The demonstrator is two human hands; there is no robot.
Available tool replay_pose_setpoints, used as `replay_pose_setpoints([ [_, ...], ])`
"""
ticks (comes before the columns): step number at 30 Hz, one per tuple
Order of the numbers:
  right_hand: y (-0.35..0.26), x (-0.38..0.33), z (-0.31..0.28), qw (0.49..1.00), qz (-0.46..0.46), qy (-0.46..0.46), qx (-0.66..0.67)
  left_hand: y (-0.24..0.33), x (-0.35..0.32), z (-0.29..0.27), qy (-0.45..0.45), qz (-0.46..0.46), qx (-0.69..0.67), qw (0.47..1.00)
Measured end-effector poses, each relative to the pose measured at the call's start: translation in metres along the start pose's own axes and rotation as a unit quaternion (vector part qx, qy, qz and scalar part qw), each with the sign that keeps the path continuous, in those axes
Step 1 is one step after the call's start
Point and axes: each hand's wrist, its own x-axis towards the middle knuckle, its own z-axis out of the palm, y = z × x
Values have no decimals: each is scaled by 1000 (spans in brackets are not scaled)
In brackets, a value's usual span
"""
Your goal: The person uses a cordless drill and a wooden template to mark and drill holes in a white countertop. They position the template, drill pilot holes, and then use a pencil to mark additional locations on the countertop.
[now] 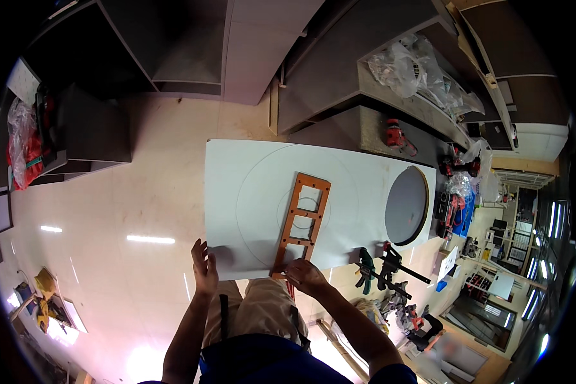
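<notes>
A white board [249,166] lies in front of me, with large and small circles drawn on it. Across these circles rests a flat orange-brown template [314,211] with several square openings, tilted slightly to the right at its far end. My right hand [306,276] grips the template's near end at the front edge of the board. Off the board's near left corner, my left hand [205,267] is raised with fingers apart, holding nothing. A round cut-out [406,206] with grey showing through is at the board's right end.
Two bar clamps [390,267] sit at the board's front right edge. Beyond the board, a red power tool [397,136] lies on a dark grey panel, with a drill [464,166] farther right. Dark cabinets [256,45] and clear plastic wrap [422,70] are at the back.
</notes>
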Motion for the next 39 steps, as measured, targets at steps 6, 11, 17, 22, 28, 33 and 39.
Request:
replay_pose_setpoints([
  [6, 5, 8, -9, 998, -49, -15, -23, -1, 0, 0, -6, -16, -67, 998],
  [11, 10, 5, -10, 997, -43, -71, 2, -9, 0, -2, -7, 24, -61, 998],
  [17, 11, 6, 4, 996, -67, -51, -21, -19, -2, -9, 9, -4, -44, 999],
  [22, 3, 12, 17, 997, -75, -12, -16, -18, -2, -12, 18, -13, -54, 998],
  [28, -13, 36, 24, 995, -89, 7, -52, 0, 5, -18, 21, 6, -10, 1000],
  [33, -26, 57, 25, 989, -104, 29, -98, 12, 15, -23, 20, 29, -18, 999],
  [39, -26, 70, 24, 987, -130, 28, -92, 6, 20, -24, 29, 34, -45, 998],
])
